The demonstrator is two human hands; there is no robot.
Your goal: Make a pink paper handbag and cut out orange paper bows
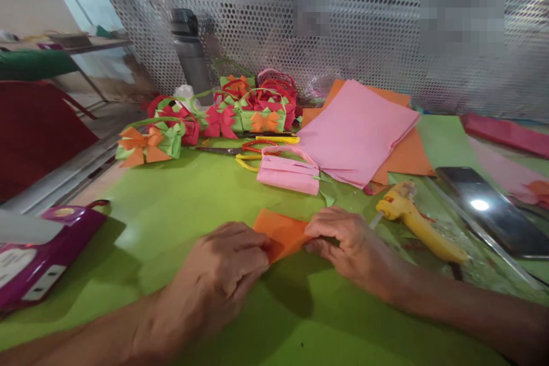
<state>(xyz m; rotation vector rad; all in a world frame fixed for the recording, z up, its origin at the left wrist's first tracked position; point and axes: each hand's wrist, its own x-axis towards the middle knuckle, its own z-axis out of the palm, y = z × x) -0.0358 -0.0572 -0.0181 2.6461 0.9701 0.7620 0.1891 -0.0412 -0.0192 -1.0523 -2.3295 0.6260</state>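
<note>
A small folded orange paper (281, 233) lies on the green table cover (180, 200) near the front edge. My left hand (225, 271) is closed in a pinch on its left side. My right hand (343, 240) pinches its right edge, fingers pressed together. Part of the paper is hidden under both hands.
A pink paper basket (288, 171) sits just beyond, with scissors (240, 151) and a yellow cutter (278, 138) behind it. Several finished green, red and orange baskets (150, 143) line the back left. Pink and orange sheets (355, 131), a yellow glue gun (414, 220), a phone (493, 209) right, a purple device (38, 251) left.
</note>
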